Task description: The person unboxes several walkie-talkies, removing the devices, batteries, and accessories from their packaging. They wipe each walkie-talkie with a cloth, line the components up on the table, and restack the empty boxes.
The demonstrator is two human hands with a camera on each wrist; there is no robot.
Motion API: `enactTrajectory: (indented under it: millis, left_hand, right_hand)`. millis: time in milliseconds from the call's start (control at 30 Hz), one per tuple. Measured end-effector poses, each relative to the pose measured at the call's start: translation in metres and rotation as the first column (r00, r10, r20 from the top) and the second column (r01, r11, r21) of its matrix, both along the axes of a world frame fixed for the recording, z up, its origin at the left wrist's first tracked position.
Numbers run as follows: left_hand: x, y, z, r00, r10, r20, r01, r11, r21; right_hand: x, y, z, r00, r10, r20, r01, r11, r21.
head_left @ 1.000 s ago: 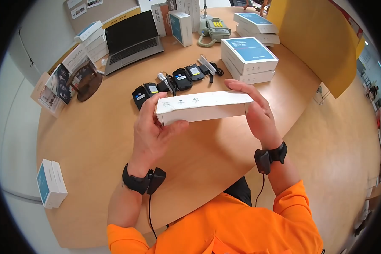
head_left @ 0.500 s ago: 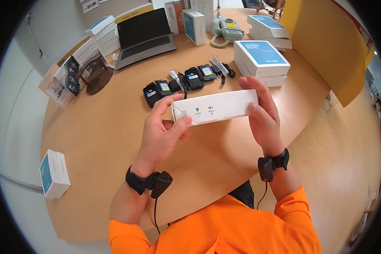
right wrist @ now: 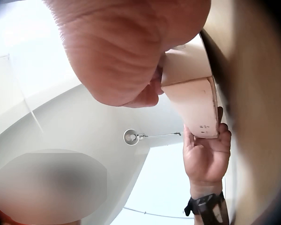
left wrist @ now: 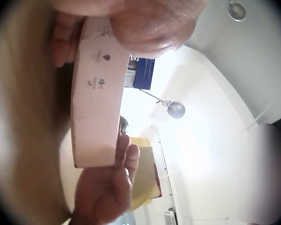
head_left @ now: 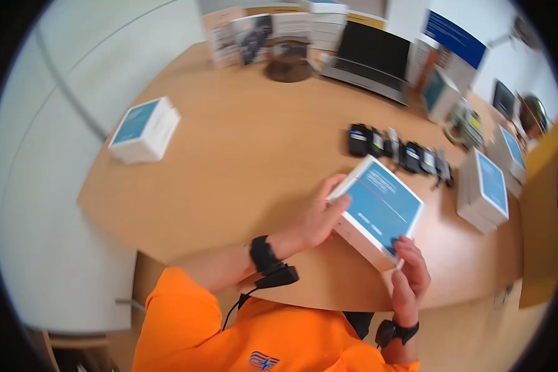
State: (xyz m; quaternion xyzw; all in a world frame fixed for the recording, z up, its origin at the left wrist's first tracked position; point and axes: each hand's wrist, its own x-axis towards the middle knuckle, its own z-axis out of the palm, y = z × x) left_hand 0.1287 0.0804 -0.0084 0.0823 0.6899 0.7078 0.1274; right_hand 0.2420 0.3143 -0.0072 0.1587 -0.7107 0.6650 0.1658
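A white box point(head_left: 381, 204) with a blue printed top is held above the desk, tilted, top face up in the head view. My left hand point(head_left: 319, 217) grips its left end, thumb on the upper edge and fingers underneath. My right hand point(head_left: 409, 273) holds the near right corner, its fingers bent over the top edge and its thumb at the side. In the left wrist view a narrow white side point(left wrist: 97, 103) with small printed icons faces the camera. Part of the right fingers is hidden in the right wrist view.
Beyond the box lies a row of black devices point(head_left: 409, 155) with cables. Stacked blue-and-white boxes stand at the right point(head_left: 482, 192) and far left point(head_left: 146, 130) of the wooden desk point(head_left: 229, 149). A laptop point(head_left: 372, 62), a telephone point(head_left: 467, 124) and a yellow partition point(head_left: 542, 229) line the back and right.
The box has turned from its white side facing the camera to its blue top facing it, swinging diagonal. The head view has swung left. Both hands have stayed on the box.
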Motion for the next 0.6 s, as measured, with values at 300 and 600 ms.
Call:
enactTrajectory:
  millis: [300,600]
  left_hand:
    - [0.008,-0.071,0.024,0.993,0.002,0.116,-0.006,0.999,0.039]
    - [0.016,-0.287,0.073,0.53,0.83,-0.175,-0.798,0.558,0.229]
  right_hand:
    - [0.009,0.004,0.002,0.99,0.052,0.129,-0.034,0.989,-0.141]
    - [0.046,0.11,-0.051,0.776,-0.622,0.103,0.599,0.778,0.19]
